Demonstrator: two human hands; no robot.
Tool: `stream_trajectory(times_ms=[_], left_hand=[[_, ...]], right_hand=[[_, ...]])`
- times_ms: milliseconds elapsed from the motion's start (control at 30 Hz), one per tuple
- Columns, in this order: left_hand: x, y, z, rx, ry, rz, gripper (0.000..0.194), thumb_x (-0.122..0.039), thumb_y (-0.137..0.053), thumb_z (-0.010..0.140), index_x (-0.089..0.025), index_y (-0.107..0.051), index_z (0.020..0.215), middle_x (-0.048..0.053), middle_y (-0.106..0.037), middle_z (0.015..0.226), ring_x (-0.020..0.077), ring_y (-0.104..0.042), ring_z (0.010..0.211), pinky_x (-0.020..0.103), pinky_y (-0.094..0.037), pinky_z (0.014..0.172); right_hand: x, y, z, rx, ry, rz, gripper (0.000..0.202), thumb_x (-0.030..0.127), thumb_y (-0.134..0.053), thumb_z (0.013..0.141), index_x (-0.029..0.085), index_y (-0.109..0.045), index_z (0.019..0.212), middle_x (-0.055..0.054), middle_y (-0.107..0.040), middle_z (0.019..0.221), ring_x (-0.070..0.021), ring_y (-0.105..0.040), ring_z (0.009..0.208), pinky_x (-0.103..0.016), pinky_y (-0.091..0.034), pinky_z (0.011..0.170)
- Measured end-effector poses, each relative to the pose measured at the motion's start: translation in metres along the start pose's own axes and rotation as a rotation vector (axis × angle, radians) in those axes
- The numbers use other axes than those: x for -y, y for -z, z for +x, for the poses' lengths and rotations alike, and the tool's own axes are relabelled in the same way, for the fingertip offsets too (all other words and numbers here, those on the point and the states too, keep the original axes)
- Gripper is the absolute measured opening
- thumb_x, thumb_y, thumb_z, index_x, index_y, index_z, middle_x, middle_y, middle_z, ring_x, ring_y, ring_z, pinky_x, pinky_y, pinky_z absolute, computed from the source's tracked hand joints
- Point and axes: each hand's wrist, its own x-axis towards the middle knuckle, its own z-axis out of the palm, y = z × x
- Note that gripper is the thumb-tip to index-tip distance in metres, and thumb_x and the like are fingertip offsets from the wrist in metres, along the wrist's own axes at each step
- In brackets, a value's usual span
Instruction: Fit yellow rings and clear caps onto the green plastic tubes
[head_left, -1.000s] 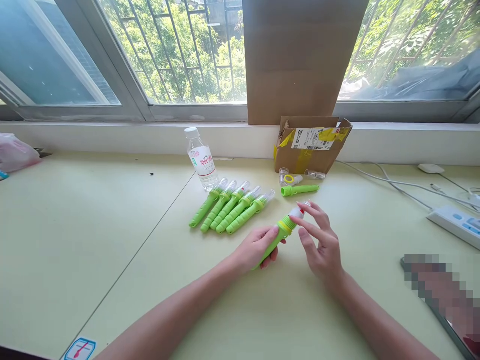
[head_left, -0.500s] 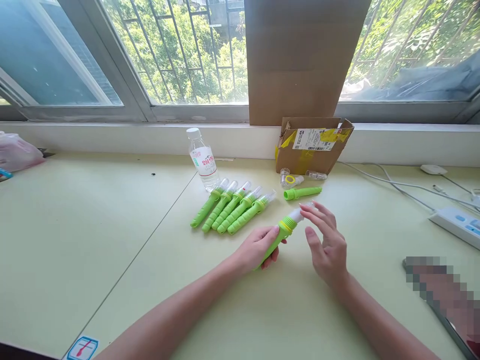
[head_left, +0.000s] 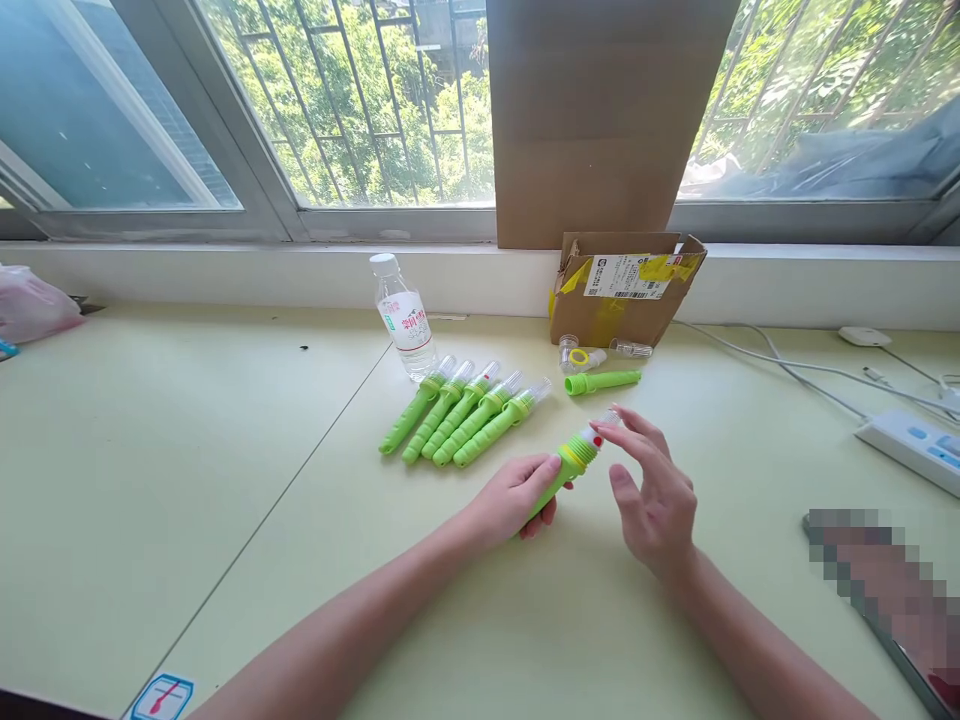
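Wrapped round a green plastic handle (head_left: pixel 553 487) is my left hand (head_left: pixel 517 495); the handle slants up to the right. Its upper end has a threaded collar with a yellow ring, a white insert with a red dot (head_left: pixel 598 440), and a clear cap (head_left: pixel 609 420). The fingers of my right hand (head_left: pixel 656 490) reach over that clear end, with fingertips at the cap. The right thumb stays apart and the hand is open. To the left lie several similar green sticks with clear caps (head_left: pixel 491 425), side by side. Beyond my hands rests a loose green handle (head_left: pixel 604 382).
Behind the loose handle are a yellow ring (head_left: pixel 579 357), clear caps (head_left: pixel 631 348) and a cardboard box (head_left: pixel 622 300). A water bottle (head_left: pixel 405 320) stands beside the row of sticks. A power strip (head_left: pixel 911 440), cables and a phone (head_left: pixel 862 590) lie right.
The red dot on the white insert has come into view, and less white shows above the collar. My right fingers have shifted slightly at the clear end. My left hand keeps its hold.
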Motion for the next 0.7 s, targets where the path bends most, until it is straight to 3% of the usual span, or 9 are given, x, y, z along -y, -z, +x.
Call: stream_trajectory(times_ms=[167,500,600,700], left_hand=[[-0.0026,0.0004,-0.0014,-0.001,0.015,0.009,0.051,-0.062,-0.031,0.091,-0.017,-0.055,0.09,-0.005,-0.048,0.055,0.007,-0.037,0.039,0.02,-0.028,0.04],[-0.0004,0.0002,0.0008,0.01,-0.022,-0.016,0.049,-0.061,-0.032,0.091,-0.017,-0.055,0.089,-0.005,-0.048,0.054,0.0068,-0.038,0.038,0.02,-0.028,0.039],[-0.001,-0.0001,0.0003,0.005,-0.03,0.002,0.049,-0.06,-0.032,0.092,-0.017,-0.055,0.089,-0.005,-0.047,0.054,0.0068,-0.038,0.039,0.02,-0.029,0.04],[-0.0022,-0.0005,-0.0008,0.027,-0.031,0.029,0.047,-0.058,-0.032,0.092,-0.017,-0.056,0.089,-0.005,-0.048,0.055,0.0064,-0.037,0.039,0.02,-0.03,0.042]], right_hand=[[-0.0008,-0.0003,-0.0009,-0.033,0.014,0.008,0.039,0.017,-0.051,0.087,0.024,-0.057,0.125,-0.009,-0.058,0.128,-0.0312,-0.049,0.124,-0.057,-0.044,0.1],[0.004,-0.001,0.0017,-0.094,-0.302,0.193,0.027,0.026,-0.048,0.092,0.026,-0.064,0.114,-0.008,-0.051,0.134,-0.027,-0.05,0.124,-0.046,-0.048,0.098],[0.0035,-0.0009,0.0026,-0.085,-0.391,0.207,0.024,0.028,-0.051,0.092,0.025,-0.067,0.109,-0.007,-0.057,0.129,-0.0259,-0.052,0.121,-0.042,-0.048,0.094],[-0.0021,0.0017,0.0048,-0.156,-0.499,0.222,0.017,0.03,-0.06,0.088,0.025,-0.07,0.1,-0.006,-0.065,0.111,-0.0237,-0.059,0.107,-0.039,-0.05,0.088]])
